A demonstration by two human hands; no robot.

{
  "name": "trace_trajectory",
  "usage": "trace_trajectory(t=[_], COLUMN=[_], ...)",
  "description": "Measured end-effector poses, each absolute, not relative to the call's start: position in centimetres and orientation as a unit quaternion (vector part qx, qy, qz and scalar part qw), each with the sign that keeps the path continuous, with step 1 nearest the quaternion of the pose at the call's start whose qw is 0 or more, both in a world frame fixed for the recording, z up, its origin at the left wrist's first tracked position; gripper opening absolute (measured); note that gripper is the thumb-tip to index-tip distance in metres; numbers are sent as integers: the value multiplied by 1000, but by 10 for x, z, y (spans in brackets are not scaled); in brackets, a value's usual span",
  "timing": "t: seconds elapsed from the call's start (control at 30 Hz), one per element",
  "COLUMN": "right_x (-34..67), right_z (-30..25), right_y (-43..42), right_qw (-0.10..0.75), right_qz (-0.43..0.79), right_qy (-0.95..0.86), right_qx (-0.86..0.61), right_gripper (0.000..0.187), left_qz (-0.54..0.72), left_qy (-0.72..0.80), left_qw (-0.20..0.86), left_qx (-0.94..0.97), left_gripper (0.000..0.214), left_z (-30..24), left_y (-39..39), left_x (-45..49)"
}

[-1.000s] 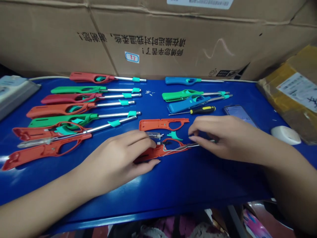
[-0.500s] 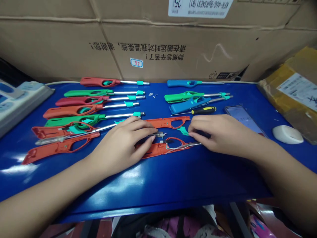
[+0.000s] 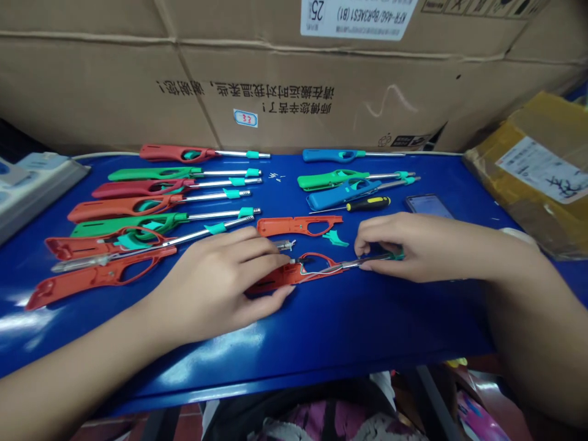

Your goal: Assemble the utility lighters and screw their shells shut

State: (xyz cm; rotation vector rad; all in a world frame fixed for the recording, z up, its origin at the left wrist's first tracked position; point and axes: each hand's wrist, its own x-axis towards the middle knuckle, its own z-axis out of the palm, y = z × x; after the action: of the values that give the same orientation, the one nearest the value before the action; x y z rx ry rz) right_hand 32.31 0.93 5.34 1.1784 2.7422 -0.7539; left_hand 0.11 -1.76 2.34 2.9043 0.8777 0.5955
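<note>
An opened orange gas lighter lies in front of me. My left hand (image 3: 229, 275) has thumb and fingers closed around the rear of its lower handle half (image 3: 271, 282), partly hiding it. Thin wires and a small black part sit in that half. Its metal tube (image 3: 350, 264) runs right, between the closed thumb and fingers of my right hand (image 3: 413, 245). The other orange handle half (image 3: 280, 226) lies just beyond, with a loose green trigger (image 3: 336, 238) beside it. A clear fuel tank (image 3: 283, 245) shows partly behind my left fingers.
Several lighters, including a red one (image 3: 177, 152), lie in a row at left; another lies opened (image 3: 110, 267). At right are a blue lighter (image 3: 333, 155), a screwdriver (image 3: 367, 204), a phone (image 3: 429, 206) and a taped package (image 3: 528, 165). A cardboard box (image 3: 275, 67) stands behind.
My right hand has left the green trigger, which stays on the table, and has come down to the metal tube. My left hand has shifted onto the lower handle half.
</note>
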Motion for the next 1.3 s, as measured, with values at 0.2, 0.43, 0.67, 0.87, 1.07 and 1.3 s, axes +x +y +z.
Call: trace_trajectory(t=[0.2,0.43,0.67,0.87,1.07,1.3], right_x=[318,310,312,309,310,308], right_z=[48,44,48,46,48,44], right_y=[11,6,6,5,2,4], right_qw=[46,31,48,38,53,16], right_qz=[-266,-253,-249,-231,-233,-248], right_qy=[883,886,881,888,874,881], right_qx=[384,388,399,395,423,403], right_gripper=[9,5,9,9,8,10], left_qz=[166,175,176,176,173,179], left_qy=[269,276,278,278,277,296], left_qw=[43,46,50,57,61,98], left_qx=[948,944,943,943,943,933], left_gripper=[28,33,32,30,30,29], left_z=[16,14,16,15,14,12], left_y=[-16,-14,-14,-14,-15,-13], left_x=[0,0,0,-1,1,2])
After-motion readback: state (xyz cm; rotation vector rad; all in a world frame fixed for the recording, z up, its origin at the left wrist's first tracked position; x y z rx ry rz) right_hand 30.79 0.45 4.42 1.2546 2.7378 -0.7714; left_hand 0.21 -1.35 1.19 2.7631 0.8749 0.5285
